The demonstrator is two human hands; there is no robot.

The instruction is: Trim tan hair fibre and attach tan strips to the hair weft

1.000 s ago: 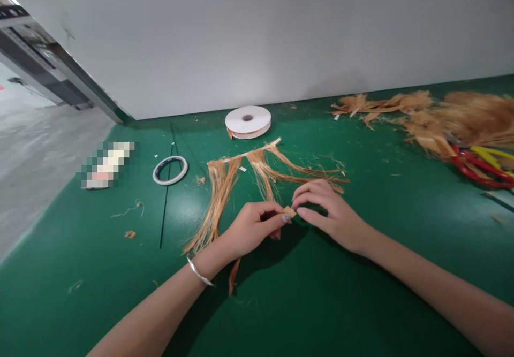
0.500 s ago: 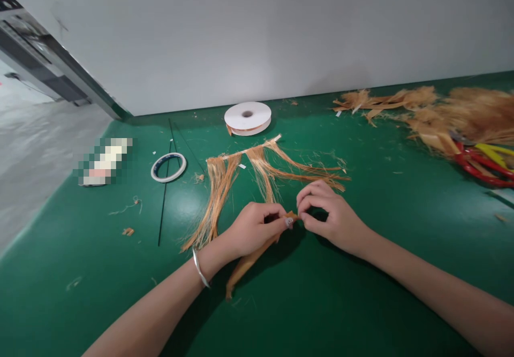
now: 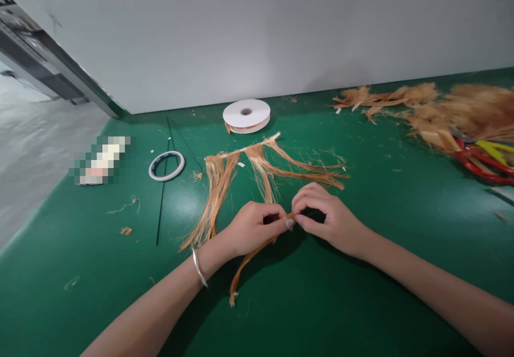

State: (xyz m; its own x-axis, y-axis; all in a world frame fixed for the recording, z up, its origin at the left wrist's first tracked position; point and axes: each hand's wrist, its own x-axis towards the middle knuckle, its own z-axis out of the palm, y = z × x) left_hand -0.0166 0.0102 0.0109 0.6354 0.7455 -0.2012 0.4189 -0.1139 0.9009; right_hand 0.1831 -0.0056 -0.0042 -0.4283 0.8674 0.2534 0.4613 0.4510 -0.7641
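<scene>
Between thumb and forefinger, my left hand [image 3: 257, 228] pinches a strip of orange-brown ribbon [image 3: 241, 268]. The strip's tail hangs down to the lower left and ends in a frayed tip. My right hand [image 3: 327, 212] is closed on the short end of the same ribbon, its fingertips almost touching the left thumb. Just beyond both hands lies a strip of frayed ribbon fringe [image 3: 261, 167], its long threads spread toward me and to the right along a pale band.
A white ribbon spool [image 3: 246, 116] stands near the wall. To the left are a roll of tape [image 3: 166, 166], a thin dark rod [image 3: 161, 207] and a blurred-out object [image 3: 102, 161]. Red-handled scissors [image 3: 477, 167] and a heap of frayed ribbon [image 3: 461, 111] lie at right.
My right fingertips have moved left, closer to my left hand, onto the ribbon's end. The ribbon's hanging tail has twisted and now looks narrower.
</scene>
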